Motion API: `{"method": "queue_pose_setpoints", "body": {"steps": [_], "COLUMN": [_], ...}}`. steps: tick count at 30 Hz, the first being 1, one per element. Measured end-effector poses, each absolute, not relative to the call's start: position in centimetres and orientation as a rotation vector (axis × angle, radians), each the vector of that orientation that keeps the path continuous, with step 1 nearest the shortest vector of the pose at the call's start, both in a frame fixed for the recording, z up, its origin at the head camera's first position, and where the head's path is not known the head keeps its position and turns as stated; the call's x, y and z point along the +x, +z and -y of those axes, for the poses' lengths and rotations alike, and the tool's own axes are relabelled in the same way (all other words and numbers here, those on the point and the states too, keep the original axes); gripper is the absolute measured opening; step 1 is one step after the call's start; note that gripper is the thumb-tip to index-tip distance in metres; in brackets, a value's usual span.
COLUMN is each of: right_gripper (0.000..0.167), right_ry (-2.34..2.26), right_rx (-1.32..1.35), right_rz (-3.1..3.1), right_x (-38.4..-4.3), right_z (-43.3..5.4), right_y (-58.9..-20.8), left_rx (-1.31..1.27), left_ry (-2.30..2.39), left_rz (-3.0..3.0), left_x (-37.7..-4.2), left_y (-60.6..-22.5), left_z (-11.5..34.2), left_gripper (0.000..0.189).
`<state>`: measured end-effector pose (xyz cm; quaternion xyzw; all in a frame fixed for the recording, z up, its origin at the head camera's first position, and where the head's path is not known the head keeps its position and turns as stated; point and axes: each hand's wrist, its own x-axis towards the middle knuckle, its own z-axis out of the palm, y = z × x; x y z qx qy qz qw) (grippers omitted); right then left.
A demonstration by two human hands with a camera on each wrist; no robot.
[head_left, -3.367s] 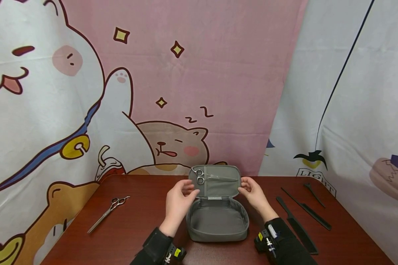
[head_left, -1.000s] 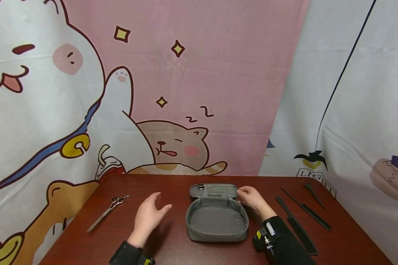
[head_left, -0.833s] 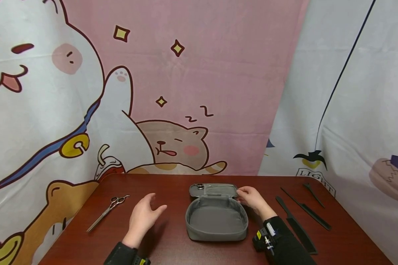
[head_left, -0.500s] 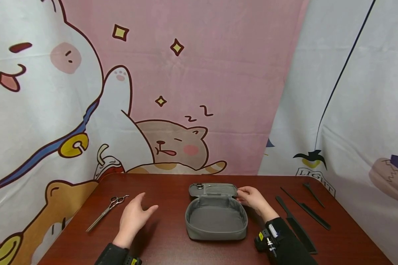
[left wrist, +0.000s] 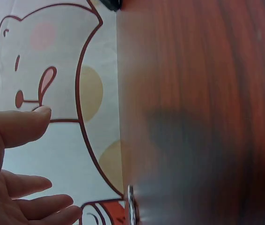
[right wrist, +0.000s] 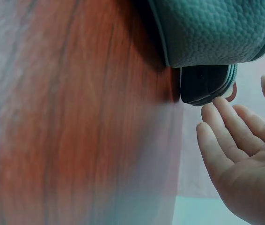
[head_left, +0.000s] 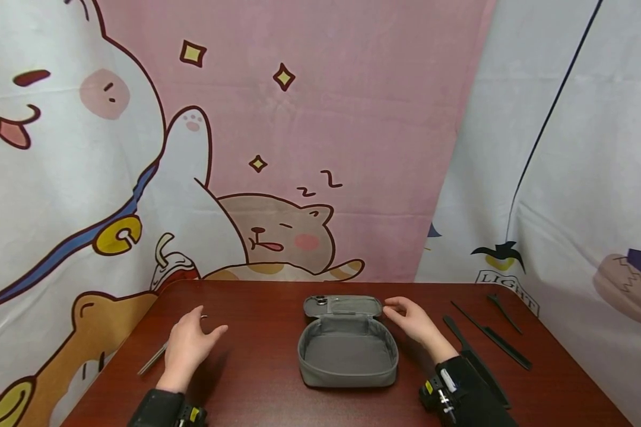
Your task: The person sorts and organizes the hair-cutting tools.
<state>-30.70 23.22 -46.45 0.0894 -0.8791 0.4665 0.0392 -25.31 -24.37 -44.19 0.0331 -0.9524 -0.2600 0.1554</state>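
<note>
My left hand [head_left: 188, 347] is held over the left side of the table, fingers relaxed and thumb spread. Beneath it lies a pair of metal scissors [head_left: 151, 362], mostly covered by the hand; a silvery bit of the scissors [left wrist: 131, 206] shows at the bottom of the left wrist view. A grey zip case [head_left: 348, 378] stands at the middle, its lid [head_left: 355, 305] folded back. Finger rings of another pair of scissors [head_left: 321, 300] show at the lid's left. My right hand [head_left: 413, 323] is beside the lid's right edge, fingers relaxed and holding nothing.
Right of the case lie a wide black comb [head_left: 467, 341], partly behind the right sleeve, a thin-tailed black comb [head_left: 507, 348] and a small dark slender tool [head_left: 504, 314]. A cartoon-printed cloth [head_left: 352, 148] hangs behind the brown table [head_left: 267, 385].
My left hand has left the case and moved left over the scissors. The lid has gone from raised to lying back. My right hand has just come off the lid's edge.
</note>
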Motion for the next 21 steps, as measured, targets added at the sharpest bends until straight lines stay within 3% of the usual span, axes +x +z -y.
{"method": "queue_pose_setpoints", "body": {"steps": [11, 21], "right_gripper": [0.045, 0.053], "right_ry": [1.118, 1.014], "right_rx": [0.395, 0.473], "right_rz": [2.690, 2.660], "right_x": [-29.6, -28.6], "right_z": [-23.8, -23.9], "right_y": [-45.8, -45.5], "left_rx": [0.163, 0.262], "left_ry": [-0.664, -0.625], "left_rz": [2.780, 2.883], "left_x": [-25.8, -26.7], "left_y": [-44.3, -44.5], "left_z": [27.9, 30.6], "left_gripper": [0.086, 0.081]}}
